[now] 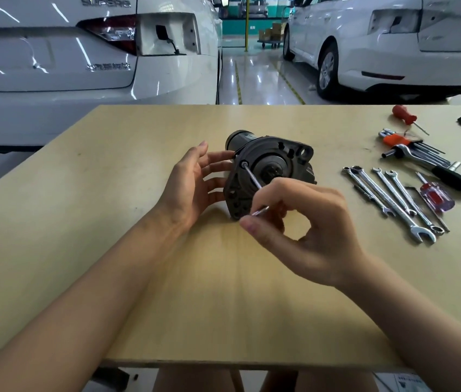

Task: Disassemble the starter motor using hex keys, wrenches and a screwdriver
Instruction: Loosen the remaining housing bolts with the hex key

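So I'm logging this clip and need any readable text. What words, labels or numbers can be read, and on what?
"SUPERB": raised letters on the boot lid of the left white car, slightly blurred.
Chrome lettering lower on the same boot lid: too blurred to read.
Printed sheet at the bottom right edge: too small to read.
Starter motor, wrenches and other tools: no readable markings.

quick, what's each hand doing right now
Left hand: open, fingers straight against the motor.
Right hand: pinching the hex key, tip in a bolt.
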The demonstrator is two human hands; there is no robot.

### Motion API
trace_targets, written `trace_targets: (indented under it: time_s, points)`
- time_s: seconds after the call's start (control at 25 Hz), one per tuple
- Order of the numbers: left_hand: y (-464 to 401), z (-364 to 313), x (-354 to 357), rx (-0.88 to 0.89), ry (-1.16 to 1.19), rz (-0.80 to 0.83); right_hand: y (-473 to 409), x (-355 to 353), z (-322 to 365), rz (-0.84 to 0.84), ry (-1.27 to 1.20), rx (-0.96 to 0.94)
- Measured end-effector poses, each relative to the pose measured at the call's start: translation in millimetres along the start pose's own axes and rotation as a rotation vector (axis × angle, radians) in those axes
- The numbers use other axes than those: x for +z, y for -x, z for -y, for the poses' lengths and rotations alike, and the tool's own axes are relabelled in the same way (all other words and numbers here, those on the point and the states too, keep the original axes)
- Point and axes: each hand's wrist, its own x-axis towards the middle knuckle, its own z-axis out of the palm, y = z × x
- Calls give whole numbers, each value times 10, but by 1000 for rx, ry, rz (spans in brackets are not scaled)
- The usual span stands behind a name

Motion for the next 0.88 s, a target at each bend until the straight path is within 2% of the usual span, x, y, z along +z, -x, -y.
trace_targets:
  time_s: [0.2,0.36,0.44,0.64,0.88]
  points:
    - [12,4,-20,82,-120,73,2,-97,-35,63,-39,4]
    - [29,13,6,179,-244,19,-60,-160,-151,98,-4,98]
    - [18,23,8,219,-281,-10,-87,-151,-197,130,50,76]
    - [-130,-41,3,161,-306,-18,-221,-153,-364,214,146,11]
    - [-401,-116,111,144,-407,-60,-357,-314,-591,216,129,146]
